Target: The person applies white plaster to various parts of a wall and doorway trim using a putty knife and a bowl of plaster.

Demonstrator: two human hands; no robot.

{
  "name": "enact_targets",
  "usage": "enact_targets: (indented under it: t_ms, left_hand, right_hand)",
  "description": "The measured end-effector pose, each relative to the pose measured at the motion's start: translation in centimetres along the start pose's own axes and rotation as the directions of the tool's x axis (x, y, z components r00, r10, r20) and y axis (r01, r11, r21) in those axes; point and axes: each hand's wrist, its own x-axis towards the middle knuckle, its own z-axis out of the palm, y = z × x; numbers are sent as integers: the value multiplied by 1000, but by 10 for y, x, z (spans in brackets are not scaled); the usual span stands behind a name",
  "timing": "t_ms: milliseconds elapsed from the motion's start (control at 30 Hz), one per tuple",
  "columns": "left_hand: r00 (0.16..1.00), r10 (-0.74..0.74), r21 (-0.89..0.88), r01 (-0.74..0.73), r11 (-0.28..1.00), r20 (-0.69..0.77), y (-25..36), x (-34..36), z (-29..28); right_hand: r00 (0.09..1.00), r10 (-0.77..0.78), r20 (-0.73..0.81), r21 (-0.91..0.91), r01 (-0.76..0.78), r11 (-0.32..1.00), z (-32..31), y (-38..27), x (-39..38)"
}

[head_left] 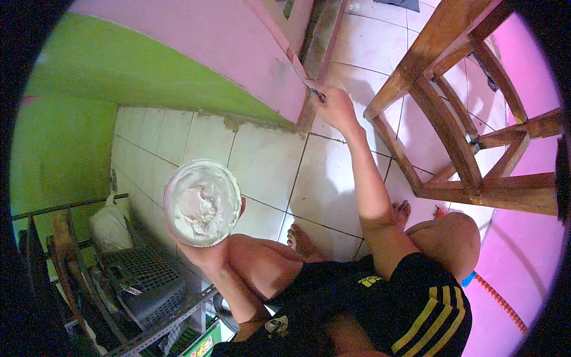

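My left hand (205, 254) holds a round, clear-walled tub (169, 205) from below and around its side. White paste (201, 203), thick and lumpy like wall putty, fills much of the tub. A fingertip shows at the tub's right side; the other fingers are mostly hidden. Out in front, my right hand (336, 110) grips a putty knife (301, 77) by its dark handle. Its thin blade lies along the corner edge of the pink and green wall (256, 59). Whether the blade carries paste is too small to tell.
A wooden frame with several legs (443, 119) stands at right, near my right arm. At lower left, a metal rack (172, 321) holds a dark perforated basket (146, 282) and a pale bag (111, 228). White floor tiles (264, 163) lie below; a red patterned rope (499, 300) hangs at right.
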Motion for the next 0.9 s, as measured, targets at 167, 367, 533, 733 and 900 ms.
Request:
enact_targets:
  t_ms: [167, 367, 533, 733, 900]
  left_hand:
    - [991, 127, 279, -110, 954, -45, -1, 0, -2]
    - [947, -84, -188, 148, 971, 309, 14, 5, -32]
    - [888, -170, -184, 269, 945, 427, 11, 6, -33]
    - [996, -61, 126, 52, 991, 66, 5, 1, -10]
    - [998, -45, -44, 46, 998, 37, 3, 1, -5]
  right_hand:
    - [999, -38, 8, -4, 38, 999, 5, -4, 1]
    - [999, -34, 30, 29, 33, 999, 11, -26, -21]
    - [998, -43, 48, 71, 40, 997, 13, -42, -39]
    - [995, -71, 65, 219, 55, 974, -30, -15, -26]
    - [1000, -9, -15, 89, 10, 996, -33, -5, -1]
